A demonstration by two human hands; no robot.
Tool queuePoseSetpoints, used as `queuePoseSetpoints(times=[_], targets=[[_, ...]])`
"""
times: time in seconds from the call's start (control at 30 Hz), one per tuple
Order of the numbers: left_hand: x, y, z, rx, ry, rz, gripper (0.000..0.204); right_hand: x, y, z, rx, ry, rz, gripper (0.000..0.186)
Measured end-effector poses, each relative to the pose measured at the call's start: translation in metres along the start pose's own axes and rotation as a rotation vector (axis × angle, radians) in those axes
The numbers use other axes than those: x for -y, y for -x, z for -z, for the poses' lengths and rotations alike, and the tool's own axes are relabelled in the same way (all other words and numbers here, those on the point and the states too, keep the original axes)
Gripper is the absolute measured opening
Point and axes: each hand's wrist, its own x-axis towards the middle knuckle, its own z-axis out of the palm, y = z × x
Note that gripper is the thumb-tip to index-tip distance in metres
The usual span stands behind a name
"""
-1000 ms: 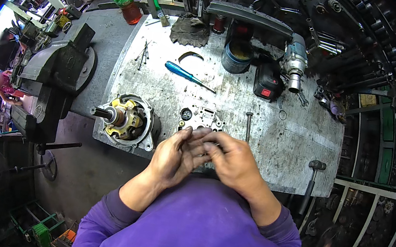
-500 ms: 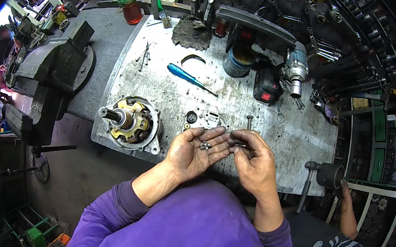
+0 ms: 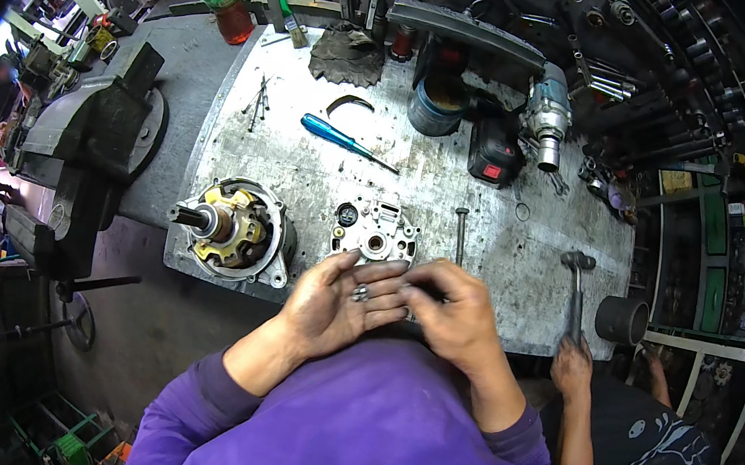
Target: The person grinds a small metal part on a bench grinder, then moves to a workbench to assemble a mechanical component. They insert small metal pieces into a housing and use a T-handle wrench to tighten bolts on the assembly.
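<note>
My left hand [image 3: 317,312] is held palm up near the bench's front edge, fingers stretched out. Several small shiny metal nuts [image 3: 360,294] rest on its fingers. Close beside those fingertips, my right hand [image 3: 456,314] has its thumb and fingers pinched together; whatever is between them is hidden. Just beyond my hands lies a flat metal end cover [image 3: 397,236] with a round hole, its near edge partly covered by my fingers. To the left sits a round motor-like housing [image 3: 277,262] with a yellowish core and a shaft pointing left.
A blue screwdriver [image 3: 331,132], long thin bolts [image 3: 259,105], a single bolt [image 3: 461,235] and a cordless impact wrench [image 3: 550,115] lie on the bench. A vise [image 3: 90,125] stands left. At right, a co-worker's hand [image 3: 572,364] grips a hammer [image 3: 577,292] beside a metal cylinder [image 3: 622,320].
My view has shifted, showing more of the end cover. Both my hands have moved slightly left and down, nuts still in the left. The co-worker's hammer has swung away from the cylinder.
</note>
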Motion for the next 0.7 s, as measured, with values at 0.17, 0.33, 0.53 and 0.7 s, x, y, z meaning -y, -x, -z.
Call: queuePoseSetpoints(times=[0.17,0.33,0.53,0.7], targets=[[-0.007,0.038,0.008,-0.163,-0.113,-0.128,0.059,-0.036,0.002,0.012,-0.139,0.116,-0.259,0.016],[-0.004,0.042,0.02,-0.138,-0.079,-0.124,0.053,-0.061,-0.014,-0.022,-0.112,0.266,0.112,0.012],[-0.004,0.042,0.019,-0.153,-0.096,-0.164,0.051,-0.071,-0.018,-0.023,-0.039,0.382,0.284,0.015],[-0.002,0.042,0.018,-0.165,-0.093,-0.175,0.051,-0.069,-0.02,-0.017,-0.022,0.237,0.205,0.017]])
